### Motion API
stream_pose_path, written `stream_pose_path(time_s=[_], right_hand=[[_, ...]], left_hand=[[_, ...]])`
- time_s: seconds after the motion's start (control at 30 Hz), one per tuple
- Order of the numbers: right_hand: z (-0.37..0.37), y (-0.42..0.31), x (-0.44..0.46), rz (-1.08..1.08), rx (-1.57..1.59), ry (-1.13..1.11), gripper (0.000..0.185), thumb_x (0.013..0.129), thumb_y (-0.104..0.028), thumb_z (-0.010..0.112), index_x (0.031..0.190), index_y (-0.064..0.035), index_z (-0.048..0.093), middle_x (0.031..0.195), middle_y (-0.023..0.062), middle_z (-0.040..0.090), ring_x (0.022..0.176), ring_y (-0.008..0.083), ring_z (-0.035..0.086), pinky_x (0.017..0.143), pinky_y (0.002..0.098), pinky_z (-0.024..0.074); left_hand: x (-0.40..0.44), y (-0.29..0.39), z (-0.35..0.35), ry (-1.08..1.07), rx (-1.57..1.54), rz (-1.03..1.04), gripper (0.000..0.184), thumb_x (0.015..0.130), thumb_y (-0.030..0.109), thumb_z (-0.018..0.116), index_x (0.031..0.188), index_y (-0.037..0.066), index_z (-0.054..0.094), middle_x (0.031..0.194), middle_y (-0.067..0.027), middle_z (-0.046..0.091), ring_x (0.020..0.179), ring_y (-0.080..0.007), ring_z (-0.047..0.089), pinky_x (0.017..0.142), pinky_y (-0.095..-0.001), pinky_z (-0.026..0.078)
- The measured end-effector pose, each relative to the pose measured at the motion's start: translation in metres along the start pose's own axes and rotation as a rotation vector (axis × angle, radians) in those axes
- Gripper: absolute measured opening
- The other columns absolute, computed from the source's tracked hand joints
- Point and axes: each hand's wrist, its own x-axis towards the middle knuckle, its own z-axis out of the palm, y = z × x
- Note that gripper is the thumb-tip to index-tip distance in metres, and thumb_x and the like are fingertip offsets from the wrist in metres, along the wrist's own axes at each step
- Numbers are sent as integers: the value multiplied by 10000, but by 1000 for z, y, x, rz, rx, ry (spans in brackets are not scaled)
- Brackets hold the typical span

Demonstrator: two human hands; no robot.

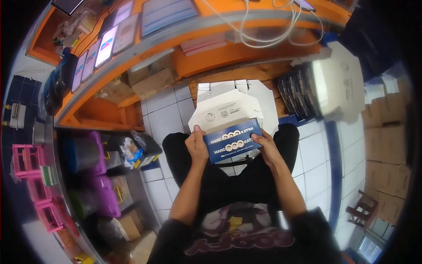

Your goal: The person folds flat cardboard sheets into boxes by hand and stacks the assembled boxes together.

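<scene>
A blue cardboard food box (pixel 231 141) with "MANG KATSU" lettering is held level above my lap, one hand at each end. My left hand (pixel 198 145) grips its left end, thumb up along the edge. At the right end, my right hand (pixel 269 148) is closed on the box with the thumb on its printed face. Right behind it stands a white cardboard flap (pixel 224 109) with a printed logo and square code; whether it belongs to the same box I cannot tell. More white cardboard (pixel 261 94) lies behind that flap.
Dark printed boxes (pixel 300 94) stand in a row at the right, beside a large white cardboard sheet (pixel 340 83). An orange counter (pixel 193 57) ahead carries several phones (pixel 105 46) and a white cable (pixel 263 45). Brown cartons (pixel 387 145) are stacked far right; purple bins (pixel 105 193) sit left.
</scene>
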Motion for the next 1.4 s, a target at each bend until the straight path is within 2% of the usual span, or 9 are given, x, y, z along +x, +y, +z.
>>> stream_pose_path(time_s=[0.17,0.47,0.67,0.83,0.9,1.07,1.2,1.3,1.4], right_hand=[[-13,27,34,-139,-201,71,721,930,-357,734,1482,33,481,1340,145,638,1256,224,567,1093,330,406],[-39,17,56,70,-426,-52,631,991,-442,669,1378,51,589,1221,133,697,1113,212,636,1011,342,483],[-39,0,19,-410,-664,-157,815,872,-238,788,1543,-9,386,1375,199,630,1293,274,560,1128,358,386],[-34,-23,-2,-184,-956,-129,828,850,-170,770,1566,-93,361,1239,295,658,1131,430,645,1013,433,491],[-49,-34,-11,-767,-1262,299,550,827,-116,746,1358,-81,608,1123,271,686,977,431,670,871,474,525],[-59,-140,-12,-959,-1706,1127,422,910,-284,705,1264,-60,655,1186,164,676,1188,351,595,1098,541,380],[-92,-162,6,-371,-1616,876,379,976,-343,622,1272,-113,674,1018,203,741,1001,404,693,1072,564,407],[-106,-159,11,-539,-1570,832,289,995,-293,592,1175,-106,719,833,225,717,823,438,693,895,520,501],[-101,-157,3,-559,-1553,900,275,1008,-276,569,1170,-117,725,806,213,719,806,410,701,941,504,501]], left_hand=[[13,-30,5,52,224,168,549,1086,393,483,882,-77,684,835,-131,688,803,-179,632,734,-344,498],[13,-43,-2,-459,442,-523,724,1006,592,547,1277,-71,656,1202,-230,703,1094,-278,661,983,-343,477],[-5,-20,-21,-433,-494,-386,657,1058,399,546,1514,-39,369,1479,-144,499,1323,-248,510,1143,-395,352],[-6,-41,-8,-194,171,-327,573,1031,217,603,1485,-67,400,1438,-210,559,1280,-278,576,1060,-385,458],[-2,-51,-8,-182,221,-285,516,1022,179,603,1453,-62,451,1384,-224,602,1233,-280,614,1034,-383,480],[4,-61,-5,-233,467,-109,402,1003,251,598,1343,37,616,1154,-249,709,1080,-359,705,934,-421,535],[-1,-68,5,-269,340,-129,392,993,315,620,1272,42,653,1042,-234,726,908,-309,728,832,-401,549],[5,-44,-14,-296,398,-258,350,991,336,634,1124,18,694,926,-205,715,787,-278,693,744,-393,533],[39,-32,-32,457,749,228,324,965,297,682,984,-26,670,798,-108,674,731,-273,628,682,-412,478]])
